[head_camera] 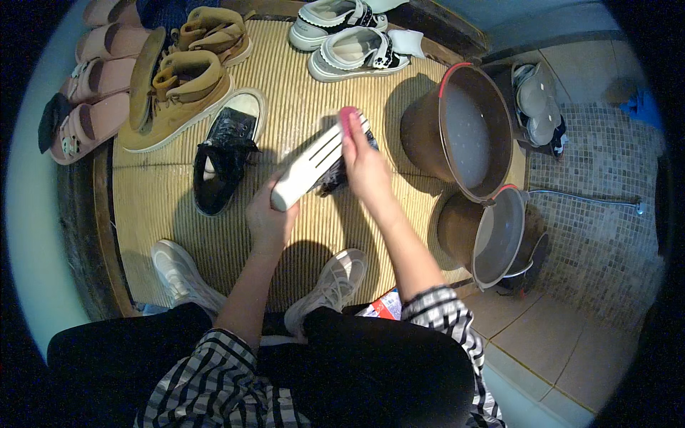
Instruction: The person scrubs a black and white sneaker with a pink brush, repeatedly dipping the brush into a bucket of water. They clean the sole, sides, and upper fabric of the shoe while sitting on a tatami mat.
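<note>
My left hand (268, 220) grips one end of a black sneaker (312, 167), which is tilted so its white rubber sidewall with black stripes faces up. In my right hand (368, 174) is a pink brush (348, 113), pressed to the other end of that sidewall; its bristles are hidden. A matching black sneaker with a white toe cap (222, 171) lies on the ribbed mat to the left, its opening towards me. Wet, shiny marks show on the mat beyond the held shoe.
A brown bucket of cloudy water (423, 125) stands at right, with a smaller bucket (457, 227) nearer me. Tan boots (176, 120) and pink slides (104, 115) line the left. White strap shoes (358, 56) sit at the back. Beyond the buckets is mosaic tile (599, 160).
</note>
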Demonstrator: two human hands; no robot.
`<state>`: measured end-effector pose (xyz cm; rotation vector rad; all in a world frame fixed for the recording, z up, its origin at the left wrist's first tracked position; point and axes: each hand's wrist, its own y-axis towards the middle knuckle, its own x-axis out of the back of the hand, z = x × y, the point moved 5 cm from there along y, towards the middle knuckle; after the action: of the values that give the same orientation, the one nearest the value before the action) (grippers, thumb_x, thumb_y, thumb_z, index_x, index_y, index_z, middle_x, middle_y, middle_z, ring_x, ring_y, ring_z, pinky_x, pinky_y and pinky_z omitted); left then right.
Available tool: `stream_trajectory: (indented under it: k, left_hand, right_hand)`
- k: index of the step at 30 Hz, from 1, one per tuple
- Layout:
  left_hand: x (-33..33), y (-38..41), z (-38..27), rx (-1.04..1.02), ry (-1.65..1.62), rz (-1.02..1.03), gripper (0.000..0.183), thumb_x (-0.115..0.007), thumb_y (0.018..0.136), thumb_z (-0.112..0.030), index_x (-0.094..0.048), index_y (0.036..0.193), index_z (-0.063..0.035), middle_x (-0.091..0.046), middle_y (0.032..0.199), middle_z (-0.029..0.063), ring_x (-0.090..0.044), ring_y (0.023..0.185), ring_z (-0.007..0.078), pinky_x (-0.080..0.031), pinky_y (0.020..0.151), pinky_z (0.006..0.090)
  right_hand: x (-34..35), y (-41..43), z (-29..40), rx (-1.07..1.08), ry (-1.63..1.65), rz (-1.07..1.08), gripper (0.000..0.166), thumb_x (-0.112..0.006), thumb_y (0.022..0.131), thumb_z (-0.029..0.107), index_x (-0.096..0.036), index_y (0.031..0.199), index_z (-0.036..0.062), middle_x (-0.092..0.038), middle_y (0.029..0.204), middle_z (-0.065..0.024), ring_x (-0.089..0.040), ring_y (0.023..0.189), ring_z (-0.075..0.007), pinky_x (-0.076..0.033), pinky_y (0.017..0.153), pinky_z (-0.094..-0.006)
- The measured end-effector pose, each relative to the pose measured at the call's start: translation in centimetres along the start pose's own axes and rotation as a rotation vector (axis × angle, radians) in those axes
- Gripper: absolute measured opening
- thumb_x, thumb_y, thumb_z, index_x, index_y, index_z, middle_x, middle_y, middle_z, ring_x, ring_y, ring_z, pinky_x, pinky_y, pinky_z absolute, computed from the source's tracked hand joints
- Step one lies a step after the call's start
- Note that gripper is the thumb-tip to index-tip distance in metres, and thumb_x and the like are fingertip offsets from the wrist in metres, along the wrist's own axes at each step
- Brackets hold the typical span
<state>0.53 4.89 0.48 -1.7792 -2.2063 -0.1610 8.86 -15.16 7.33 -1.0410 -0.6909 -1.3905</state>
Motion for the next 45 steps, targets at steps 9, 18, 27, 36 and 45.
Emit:
stream_trajectory:
  k: [9,18,27,36,45]
  left_hand:
    - [-1.2,3.0,-4.2,-0.169,0.652,0.336,0.090,-0.083,0.069,-0.020,-0.037,0.145,-0.0096,-0.064,0.115,0.0166,-0.062,0.108,0.0350,-0.053,0.089,0.0442]
    - [-2.4,3.9,-4.6,-0.007,0.566,0.559,0.055,-0.079,0.072,-0.010,-0.053,0.120,-0.0019,-0.066,0.108,0.0206,-0.065,0.100,0.0380,-0.053,0.085,0.0430]
    - [-2.2,2.3,-4.3,-0.017,0.544,0.437,0.054,-0.078,0.069,-0.012,-0.053,0.117,-0.0056,-0.067,0.104,0.0194,-0.065,0.095,0.0392,-0.053,0.083,0.0457]
    - [-3.2,1.9,-3.1,-0.009,0.641,0.475,0.069,-0.081,0.071,-0.017,-0.048,0.130,-0.0021,-0.064,0.119,0.0186,-0.065,0.106,0.0342,-0.052,0.091,0.0402]
    - [-3.2,1.7,-3.5,0.071,0.662,0.519,0.062,-0.080,0.071,-0.018,-0.050,0.122,0.0004,-0.065,0.109,0.0208,-0.066,0.098,0.0370,-0.054,0.085,0.0429]
  right_hand:
    - [-1.4,-3.8,1.7,0.050,0.089,-0.018,0.053,-0.045,0.102,0.035,-0.031,0.153,0.0230,-0.067,0.083,-0.0281,-0.065,0.065,-0.0429,-0.054,0.061,-0.0510]
    - [-2.9,-5.2,-0.4,0.063,-0.027,0.002,0.052,-0.046,0.103,0.035,-0.032,0.152,0.0270,-0.061,0.063,-0.0227,-0.062,0.053,-0.0388,-0.049,0.049,-0.0472]
    - [-4.3,-10.8,2.9,0.059,0.247,0.173,0.054,-0.048,0.102,0.030,-0.031,0.154,0.0227,-0.063,0.068,-0.0256,-0.061,0.052,-0.0389,-0.049,0.049,-0.0483]
    - [-3.0,0.0,-2.9,-0.110,0.090,0.024,0.051,-0.040,0.103,0.037,-0.034,0.152,0.0231,-0.066,0.085,-0.0308,-0.065,0.073,-0.0473,-0.053,0.071,-0.0522]
    - [-2.8,-8.7,2.3,0.108,0.027,0.166,0.055,-0.050,0.100,0.037,-0.033,0.152,0.0270,-0.062,0.061,-0.0232,-0.062,0.051,-0.0407,-0.050,0.047,-0.0510]
